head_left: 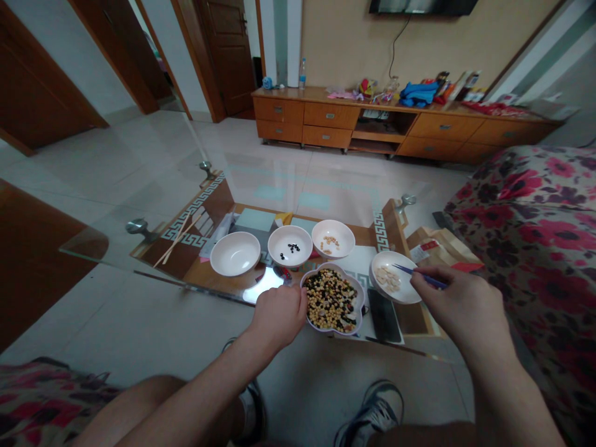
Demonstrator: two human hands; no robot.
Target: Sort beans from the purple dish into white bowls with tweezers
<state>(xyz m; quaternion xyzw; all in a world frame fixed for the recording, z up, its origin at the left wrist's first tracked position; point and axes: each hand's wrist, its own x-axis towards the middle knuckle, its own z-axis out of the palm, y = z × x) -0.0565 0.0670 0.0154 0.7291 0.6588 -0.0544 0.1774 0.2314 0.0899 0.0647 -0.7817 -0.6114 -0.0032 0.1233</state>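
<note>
My left hand (282, 313) is closed on the rim of a flower-shaped bowl (361, 304) filled with mixed yellow and black beans and some pale pieces. In my right hand (459, 304) is a pair of purple tweezers (431, 279), pinched between thumb and fingers. Their tips are over a white bowl (413, 293) that holds pale flat seeds; whether they grip a seed is too small to tell. Behind the flower-shaped bowl stand a white bowl (305, 256) with a few black beans and another white bowl (347, 248) with tan beans. A third white bowl (235, 253) stands at the left.
The bowls stand on a glass table (116, 248) with a shelf below. Wooden chopsticks (177, 241) lie at its left. A dark phone (384, 315) is near the right bowl, and a brown paper bag (440, 248) lies beyond. A flowered sofa (535, 236) borders the right side.
</note>
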